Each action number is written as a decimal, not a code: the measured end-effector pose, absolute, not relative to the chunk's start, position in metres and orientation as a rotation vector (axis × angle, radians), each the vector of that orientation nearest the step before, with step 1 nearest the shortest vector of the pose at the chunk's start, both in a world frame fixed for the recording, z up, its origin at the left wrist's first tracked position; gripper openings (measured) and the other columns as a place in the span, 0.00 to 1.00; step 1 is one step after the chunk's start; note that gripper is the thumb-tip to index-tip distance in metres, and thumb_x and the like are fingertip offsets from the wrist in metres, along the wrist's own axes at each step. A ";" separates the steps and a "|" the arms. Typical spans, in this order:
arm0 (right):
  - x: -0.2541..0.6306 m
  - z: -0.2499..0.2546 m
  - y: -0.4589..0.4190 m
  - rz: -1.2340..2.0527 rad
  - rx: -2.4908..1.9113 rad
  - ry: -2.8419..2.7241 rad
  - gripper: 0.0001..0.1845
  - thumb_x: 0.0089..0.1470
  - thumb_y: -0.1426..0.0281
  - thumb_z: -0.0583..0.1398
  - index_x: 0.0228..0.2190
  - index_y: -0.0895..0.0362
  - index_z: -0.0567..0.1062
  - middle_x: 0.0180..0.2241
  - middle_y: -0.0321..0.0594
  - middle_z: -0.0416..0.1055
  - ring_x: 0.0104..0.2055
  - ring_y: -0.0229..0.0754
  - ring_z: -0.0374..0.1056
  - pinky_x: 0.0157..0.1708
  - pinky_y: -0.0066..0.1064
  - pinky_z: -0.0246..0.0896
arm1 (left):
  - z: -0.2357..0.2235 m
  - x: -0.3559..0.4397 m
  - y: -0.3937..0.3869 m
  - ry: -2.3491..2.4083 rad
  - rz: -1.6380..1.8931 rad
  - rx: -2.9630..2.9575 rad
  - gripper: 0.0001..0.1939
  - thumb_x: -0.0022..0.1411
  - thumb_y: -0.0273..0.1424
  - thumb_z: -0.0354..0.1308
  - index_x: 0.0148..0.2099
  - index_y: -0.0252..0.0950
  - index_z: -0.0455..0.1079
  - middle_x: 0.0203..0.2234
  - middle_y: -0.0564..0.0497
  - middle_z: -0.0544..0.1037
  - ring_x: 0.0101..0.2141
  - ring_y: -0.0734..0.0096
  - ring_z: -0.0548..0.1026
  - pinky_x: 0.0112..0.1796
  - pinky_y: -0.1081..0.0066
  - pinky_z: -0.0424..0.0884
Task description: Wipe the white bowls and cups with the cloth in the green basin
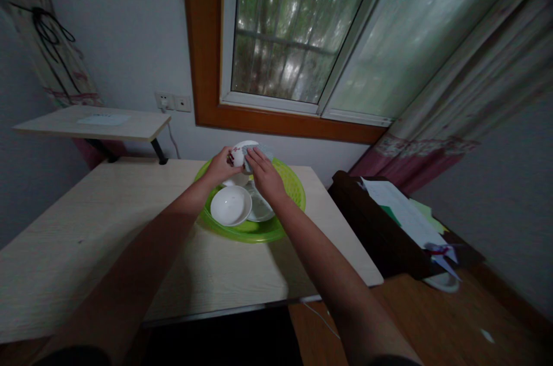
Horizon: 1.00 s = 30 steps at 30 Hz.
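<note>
My left hand (222, 166) grips a white bowl (238, 154) with a red pattern, held tilted above a round green plastic basket (296, 181). My right hand (265, 174) presses a grey cloth (264, 150) against the bowl's outer side; its fingers lie over the cloth. Below my hands, a white bowl (231, 206) rests in the front left of the basket. Beside it lies a plate (260, 208), partly hidden by my right wrist. Another white bowl (237, 180) shows in part behind the front one.
The basket stands on a pale wooden table (142, 199). A small raised shelf (95, 121) with a paper on it is at the left. Beyond the table's right edge, a dark brown cabinet (371, 227) carries papers (401, 207). A window (294, 26) is behind.
</note>
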State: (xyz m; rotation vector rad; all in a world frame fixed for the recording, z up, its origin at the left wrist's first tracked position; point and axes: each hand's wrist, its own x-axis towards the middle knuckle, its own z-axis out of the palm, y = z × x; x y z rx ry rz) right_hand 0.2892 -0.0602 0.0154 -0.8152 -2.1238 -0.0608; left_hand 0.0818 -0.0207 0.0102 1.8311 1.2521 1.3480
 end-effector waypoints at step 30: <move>0.292 0.017 -0.060 -0.088 -0.908 -2.019 0.29 0.67 0.76 0.53 0.66 0.57 0.69 0.70 0.49 0.64 0.75 0.48 0.55 0.75 0.49 0.51 | 0.014 0.087 -0.030 1.223 1.264 2.203 0.31 0.46 0.32 0.70 0.53 0.36 0.69 0.45 0.46 0.80 0.41 0.61 0.77 0.44 0.64 0.74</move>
